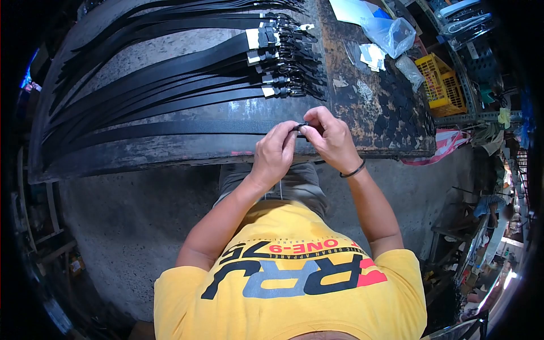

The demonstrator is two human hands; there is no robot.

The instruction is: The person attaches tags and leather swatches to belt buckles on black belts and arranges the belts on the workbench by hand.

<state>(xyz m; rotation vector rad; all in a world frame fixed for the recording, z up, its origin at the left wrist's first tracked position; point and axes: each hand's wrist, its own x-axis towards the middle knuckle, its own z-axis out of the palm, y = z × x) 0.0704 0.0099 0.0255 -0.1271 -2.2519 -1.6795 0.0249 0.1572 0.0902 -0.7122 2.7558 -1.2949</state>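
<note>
A single black belt [198, 126] lies along the near side of the worktable [113, 161], its right end up between my hands. My left hand [274, 152] pinches that end, fingertips closed together. From the other side my right hand [334, 141] has thumb and index finger closed on the same end, around a small dark piece that is mostly hidden by the fingers. Just beyond lies a row of black belts [187, 71], with metal buckles [294, 79] at their right ends and white tags [253, 39] near them.
Toward the table's worn right side lie a clear plastic bag [391, 35] and white paper pieces [372, 56]. A yellow plastic crate [439, 85] stands past the right edge, with a pink-and-white striped bag [439, 148] below it. Concrete floor [124, 226] shows beneath.
</note>
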